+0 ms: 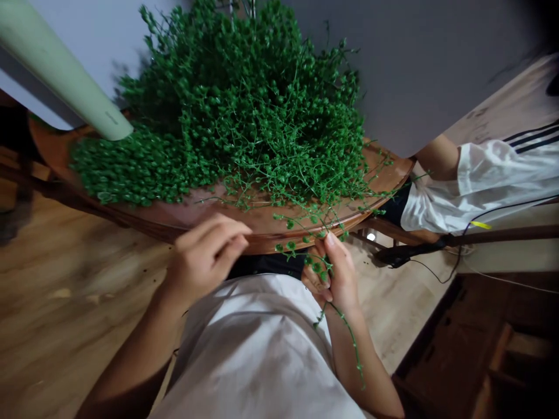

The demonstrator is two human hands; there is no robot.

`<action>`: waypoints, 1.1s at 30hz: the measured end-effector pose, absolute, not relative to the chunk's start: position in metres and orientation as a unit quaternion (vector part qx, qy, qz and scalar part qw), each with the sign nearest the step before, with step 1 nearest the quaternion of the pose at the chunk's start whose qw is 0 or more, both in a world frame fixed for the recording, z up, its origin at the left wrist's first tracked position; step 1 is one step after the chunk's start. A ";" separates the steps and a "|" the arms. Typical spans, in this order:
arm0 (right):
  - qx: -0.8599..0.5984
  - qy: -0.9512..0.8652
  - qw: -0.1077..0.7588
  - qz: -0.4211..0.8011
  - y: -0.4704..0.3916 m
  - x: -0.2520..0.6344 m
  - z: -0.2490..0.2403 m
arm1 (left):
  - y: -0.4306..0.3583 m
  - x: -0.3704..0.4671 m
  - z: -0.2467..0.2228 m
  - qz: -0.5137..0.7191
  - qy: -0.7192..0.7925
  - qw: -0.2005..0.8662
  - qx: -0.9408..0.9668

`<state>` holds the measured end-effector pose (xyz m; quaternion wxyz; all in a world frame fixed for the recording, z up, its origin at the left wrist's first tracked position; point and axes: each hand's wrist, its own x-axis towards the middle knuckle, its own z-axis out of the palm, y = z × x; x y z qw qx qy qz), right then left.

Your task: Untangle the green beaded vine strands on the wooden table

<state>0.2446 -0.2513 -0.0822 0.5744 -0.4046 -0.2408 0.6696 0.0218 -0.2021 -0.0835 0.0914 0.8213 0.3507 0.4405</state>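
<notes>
My right hand grips a thin green sprig with small round green pods, at the near edge of the round wooden table. Part of the sprig hangs over my wrist. To the left, my left hand hovers apart from it at the table edge, fingers curled and thumb close to the index finger; anything between them is hidden. A big tangled heap of green stems with pods fills the middle of the table. Beside it on the left lies a lower pile of loose green pods.
A pale green tube-shaped object reaches over the loose pile from the upper left. Grey-white panels stand behind the heap. At the right sits another person in white shorts, with a dark cable hanging nearby.
</notes>
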 end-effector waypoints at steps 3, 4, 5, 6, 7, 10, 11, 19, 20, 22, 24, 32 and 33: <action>-0.413 -0.238 0.551 0.685 -0.252 0.241 -0.083 | -0.216 0.045 -0.086 0.318 0.295 0.131 0.891; -0.416 -0.241 0.545 0.687 -0.253 0.240 -0.084 | -0.217 0.050 -0.088 0.295 0.287 0.132 0.902; -0.418 -0.246 0.540 0.688 -0.254 0.240 -0.085 | -0.217 0.055 -0.090 0.283 0.284 0.133 0.906; -0.421 -0.251 0.534 0.689 -0.255 0.240 -0.086 | -0.217 0.057 -0.093 0.281 0.285 0.136 0.906; -0.423 -0.256 0.529 0.690 -0.255 0.239 -0.088 | -0.216 0.059 -0.094 0.285 0.289 0.139 0.903; -0.428 -0.264 0.513 0.696 -0.257 0.237 -0.090 | -0.212 0.058 -0.096 0.312 0.325 0.116 0.885; -0.428 -0.266 0.508 0.699 -0.257 0.236 -0.091 | -0.212 0.057 -0.095 0.314 0.341 0.097 0.881; -0.433 -0.285 0.499 0.695 -0.258 0.236 -0.089 | -0.225 0.061 -0.098 0.292 0.304 0.160 0.893; -0.435 -0.285 0.499 0.693 -0.258 0.237 -0.088 | -0.227 0.062 -0.101 0.290 0.298 0.187 0.890; -0.442 -0.285 0.504 0.686 -0.259 0.240 -0.088 | -0.229 0.064 -0.107 0.285 0.288 0.241 0.882; -0.450 -0.284 0.511 0.675 -0.259 0.240 -0.087 | -0.230 0.064 -0.113 0.283 0.276 0.288 0.872; -0.426 -0.277 0.524 0.683 -0.259 0.237 -0.095 | -0.231 0.058 -0.127 0.321 0.275 0.441 0.791; -0.427 -0.279 0.526 0.681 -0.259 0.237 -0.098 | -0.232 0.055 -0.130 0.322 0.277 0.456 0.782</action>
